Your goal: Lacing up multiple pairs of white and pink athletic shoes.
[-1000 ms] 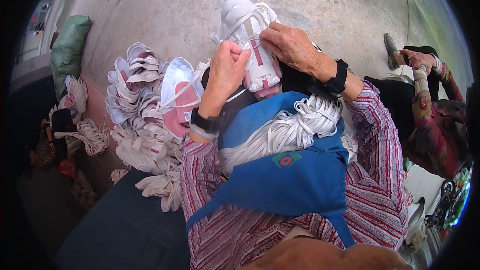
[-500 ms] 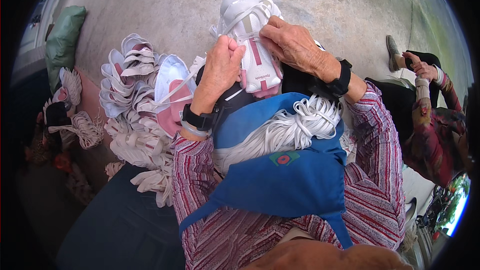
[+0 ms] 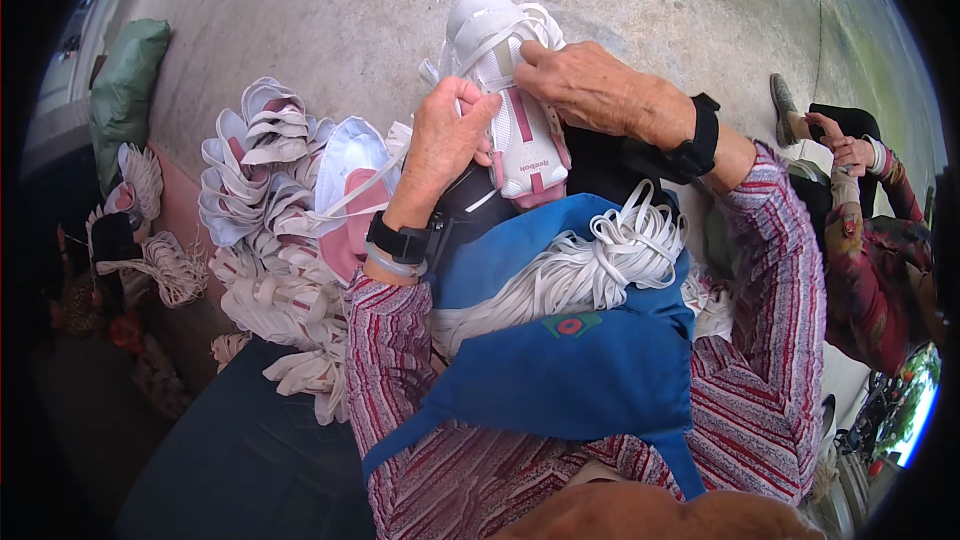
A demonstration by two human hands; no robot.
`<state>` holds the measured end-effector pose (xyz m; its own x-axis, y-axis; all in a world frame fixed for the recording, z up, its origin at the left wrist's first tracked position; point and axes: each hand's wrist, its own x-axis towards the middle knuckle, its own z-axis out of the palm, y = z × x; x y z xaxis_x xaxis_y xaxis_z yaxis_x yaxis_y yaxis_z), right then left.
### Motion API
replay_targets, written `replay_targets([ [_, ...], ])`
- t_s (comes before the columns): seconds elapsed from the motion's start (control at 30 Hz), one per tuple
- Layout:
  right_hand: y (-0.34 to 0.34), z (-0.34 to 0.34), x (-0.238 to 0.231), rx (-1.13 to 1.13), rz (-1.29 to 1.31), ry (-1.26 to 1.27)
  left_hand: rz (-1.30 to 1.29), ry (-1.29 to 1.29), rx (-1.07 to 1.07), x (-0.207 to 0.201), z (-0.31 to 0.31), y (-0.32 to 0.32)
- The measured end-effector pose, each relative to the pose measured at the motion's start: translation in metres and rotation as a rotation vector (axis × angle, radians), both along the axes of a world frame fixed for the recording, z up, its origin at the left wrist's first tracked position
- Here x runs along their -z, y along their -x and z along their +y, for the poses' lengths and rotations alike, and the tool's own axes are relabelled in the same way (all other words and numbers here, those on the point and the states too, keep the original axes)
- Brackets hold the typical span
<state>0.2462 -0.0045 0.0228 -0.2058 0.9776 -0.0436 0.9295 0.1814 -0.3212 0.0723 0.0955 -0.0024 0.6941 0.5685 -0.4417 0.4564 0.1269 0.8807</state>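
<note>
A white and pink sneaker upper (image 3: pixel 528 152) rests over my lap, its rounded white end pointing away from me. A white shoelace (image 3: pixel 497 37) loops over its upper part. At the upper's left edge, my left hand (image 3: pixel 450 130) is closed, thumb and fingers pinching the lace beside the eyelet rows. My right hand (image 3: pixel 590 90) reaches across from the right with bent fingers closed on the lace near the tongue; its fingertips are partly hidden. A thick bundle of white laces (image 3: pixel 600 260) lies on my blue apron (image 3: pixel 560 370).
Stacked white and pink shoe uppers (image 3: pixel 275 170) are heaped at my left. Farther left are more lace bundles (image 3: pixel 170 265) and a green sack (image 3: pixel 125 80). Another person's hands (image 3: pixel 845 148) are at the right. Concrete floor (image 3: pixel 330 20) extends ahead.
My right hand has shifted slightly up and left, its forearm swinging outward to the right. My left hand has turned a little, its thumb now nearer the upper. The upper has moved slightly toward me.
</note>
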Motion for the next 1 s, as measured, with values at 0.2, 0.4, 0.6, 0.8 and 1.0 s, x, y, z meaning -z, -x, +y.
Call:
replay_targets([
  [0.2,-0.014,0.017,0.000,-0.181,0.024,0.013,-0.013,0.043,0.014,0.000,0.000,-0.002],
  [0.4,-0.017,-0.006,0.017,0.072,0.400,0.019,-0.060,0.120,-0.015,-0.001,0.002,0.000],
  [0.6,-0.016,-0.007,0.023,0.111,0.488,-0.023,-0.060,0.128,-0.019,-0.003,0.000,0.000],
  [0.8,-0.013,-0.002,0.010,-0.012,0.199,-0.030,-0.066,0.132,-0.025,-0.005,-0.002,-0.001],
  [1.0,-0.018,0.012,-0.002,-0.156,0.080,0.012,-0.048,0.168,-0.004,-0.004,0.000,0.000],
])
